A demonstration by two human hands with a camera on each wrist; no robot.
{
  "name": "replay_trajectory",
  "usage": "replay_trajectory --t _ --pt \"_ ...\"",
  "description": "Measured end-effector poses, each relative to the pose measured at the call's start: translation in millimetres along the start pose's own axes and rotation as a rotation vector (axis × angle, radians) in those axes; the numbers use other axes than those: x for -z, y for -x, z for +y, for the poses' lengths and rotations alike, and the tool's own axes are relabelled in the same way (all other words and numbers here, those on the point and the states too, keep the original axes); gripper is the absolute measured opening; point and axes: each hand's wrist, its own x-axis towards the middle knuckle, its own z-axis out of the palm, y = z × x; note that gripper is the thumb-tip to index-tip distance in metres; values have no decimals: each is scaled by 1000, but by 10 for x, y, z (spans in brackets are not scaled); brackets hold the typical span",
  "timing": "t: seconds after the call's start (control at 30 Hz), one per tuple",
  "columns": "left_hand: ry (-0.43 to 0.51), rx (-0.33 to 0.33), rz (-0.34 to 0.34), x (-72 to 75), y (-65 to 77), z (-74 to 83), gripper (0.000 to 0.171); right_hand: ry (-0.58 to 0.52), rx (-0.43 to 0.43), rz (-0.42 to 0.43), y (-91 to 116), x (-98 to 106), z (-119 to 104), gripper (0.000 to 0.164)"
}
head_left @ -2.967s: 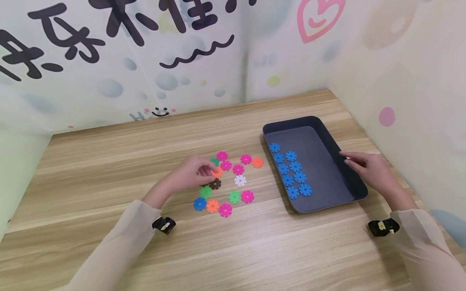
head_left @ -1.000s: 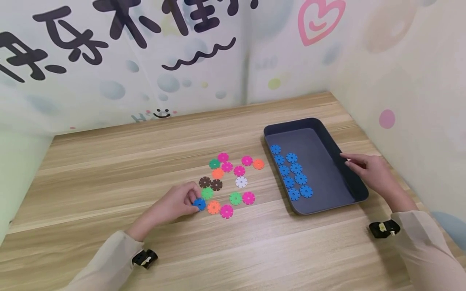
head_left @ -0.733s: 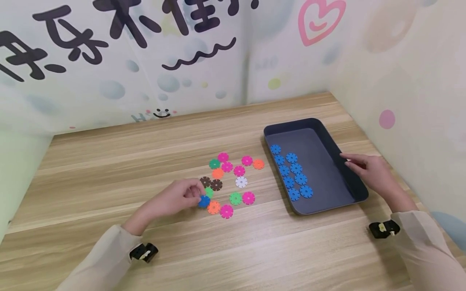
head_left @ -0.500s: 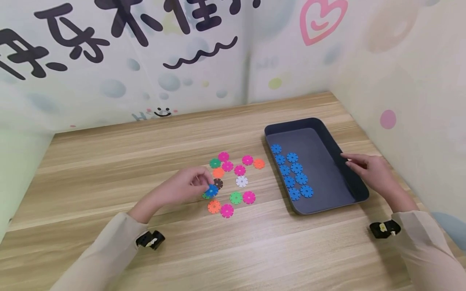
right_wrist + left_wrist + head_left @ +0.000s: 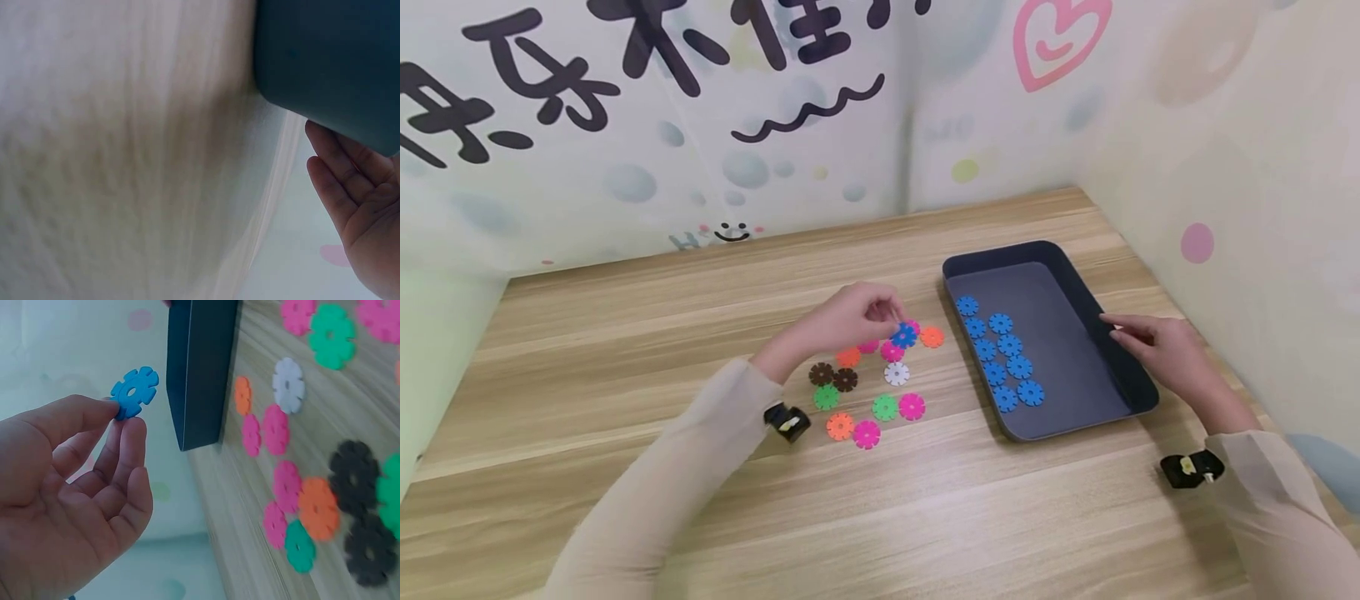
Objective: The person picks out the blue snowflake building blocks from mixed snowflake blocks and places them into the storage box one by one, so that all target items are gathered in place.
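In the head view, my left hand [image 5: 857, 321] pinches a blue notched snowflake disc [image 5: 904, 336] between thumb and fingertips, raised above the table. The left wrist view shows this blue disc [image 5: 134, 392] tilted, its centre hole visible. Under and around the hand lie loose pink, orange, brown, green and white discs, some hidden by it. My right hand [image 5: 1165, 350] holds the right rim of a dark grey tray [image 5: 1067, 358]. The right wrist view shows its fingers [image 5: 340, 172] against the tray's outer wall; the thumb is hidden there. Blue discs [image 5: 992, 372] lie flat along the tray's left side.
The wooden table [image 5: 700, 517] meets a printed wall [image 5: 820, 167] behind and another wall [image 5: 1247, 208] close to the right of the tray. Between the left hand and the tray lies an orange disc [image 5: 932, 337]; a white disc [image 5: 897, 373] is just nearer.
My left hand picked up the blue disc from the near left of the loose discs and carried it away and to the right, towards the tray. The right hand and tray stay put.
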Motion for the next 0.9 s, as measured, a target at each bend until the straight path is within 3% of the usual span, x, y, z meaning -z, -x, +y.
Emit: replay_trajectory --t 0.27,0.5,0.73,0.9 --pt "55 -24 -31 -134 -494 118 11 -15 4 -1 -15 -6 0 25" --pt "85 2 -13 -280 -899 133 14 -8 -2 -6 -11 -8 13 25" --pt "15 -18 58 -362 -1269 133 16 -1 2 4 -2 -4 28 25" --pt "-62 -33 84 -403 -1453 139 15 0 8 7 -9 -10 26 25"
